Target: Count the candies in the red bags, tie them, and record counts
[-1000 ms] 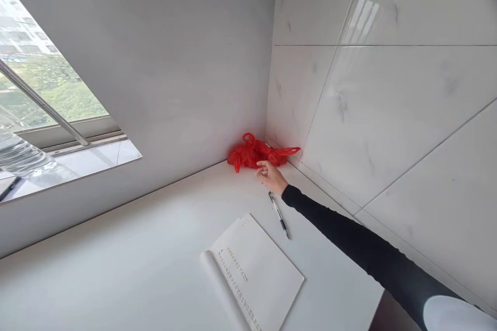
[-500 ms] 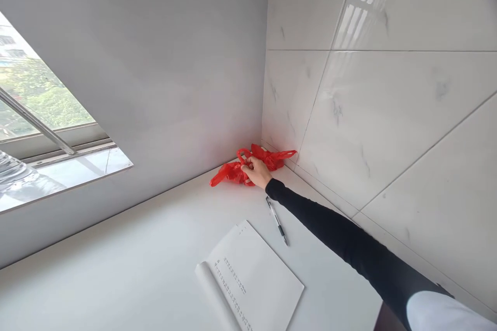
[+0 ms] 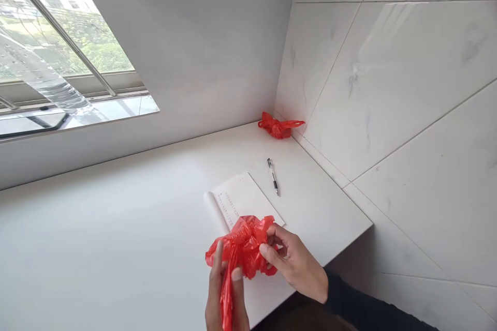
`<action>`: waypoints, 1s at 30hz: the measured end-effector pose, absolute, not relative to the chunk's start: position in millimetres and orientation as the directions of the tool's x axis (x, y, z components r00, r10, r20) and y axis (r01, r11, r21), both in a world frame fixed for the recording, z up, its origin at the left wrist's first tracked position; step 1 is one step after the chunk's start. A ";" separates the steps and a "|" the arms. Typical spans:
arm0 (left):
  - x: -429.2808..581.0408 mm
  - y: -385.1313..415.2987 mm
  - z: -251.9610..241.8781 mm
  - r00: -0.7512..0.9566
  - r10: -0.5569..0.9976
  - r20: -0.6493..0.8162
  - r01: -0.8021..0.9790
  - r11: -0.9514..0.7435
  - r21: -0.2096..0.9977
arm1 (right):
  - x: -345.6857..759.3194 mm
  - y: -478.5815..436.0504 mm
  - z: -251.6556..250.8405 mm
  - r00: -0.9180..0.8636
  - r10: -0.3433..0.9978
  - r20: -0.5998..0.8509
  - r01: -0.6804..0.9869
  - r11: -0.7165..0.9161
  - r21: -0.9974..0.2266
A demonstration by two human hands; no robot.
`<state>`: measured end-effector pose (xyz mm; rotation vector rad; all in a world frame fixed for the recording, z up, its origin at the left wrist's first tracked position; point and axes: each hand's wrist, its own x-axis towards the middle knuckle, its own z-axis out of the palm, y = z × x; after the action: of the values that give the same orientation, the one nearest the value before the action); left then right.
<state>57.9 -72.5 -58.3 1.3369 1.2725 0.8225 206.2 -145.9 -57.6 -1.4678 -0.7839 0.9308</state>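
A crumpled red plastic bag (image 3: 243,248) is held up near me, over the front edge of the white counter (image 3: 116,227). My left hand (image 3: 225,295) pinches its lower part between thumb and fingers. My right hand (image 3: 297,261) grips its right side, fingers curled into the folds. Beneath the bag lies an open notebook (image 3: 236,199) with printed lines. A pen (image 3: 273,176) rests just beyond it. A second red plastic bag (image 3: 279,126) sits crumpled in the far corner against the tiles.
Glossy marble-look tiles (image 3: 388,88) rise along the right side, a plain white wall (image 3: 202,51) at the back. A window (image 3: 58,41) with a sill and a clear plastic bottle (image 3: 42,80) is at upper left. The counter ends at right front (image 3: 368,225).
My right hand pulled one red bag out of the corner and brought it close to me; my left hand came up and took hold of it too. The view swung down and left.
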 end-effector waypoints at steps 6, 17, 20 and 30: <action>57.0 -89.2 -49.0 0.222 0.964 -0.146 0.156 0.113 0.981 | 214.9 -172.7 -72.6 0.638 0.755 -0.153 -0.018 -0.183 -0.983; 35.4 -74.7 -50.7 0.252 0.908 -0.334 -0.124 0.373 0.920 | 207.2 -158.3 -49.6 0.554 0.823 -0.124 -0.411 0.142 -0.900; 26.0 -59.2 -41.0 0.186 0.900 -0.395 -0.187 0.427 0.885 | 204.7 -165.1 -50.2 0.494 0.847 -0.194 -0.551 0.133 -0.824; 3.6 -87.6 -76.6 0.241 0.773 -0.587 -0.022 0.609 0.793 | 186.7 -188.1 -53.5 0.257 0.952 -0.164 -0.202 -0.113 -0.973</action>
<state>3.6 -87.6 -76.6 0.7595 1.2174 0.6221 186.7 -188.1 -53.5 -1.2883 -0.8006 1.1838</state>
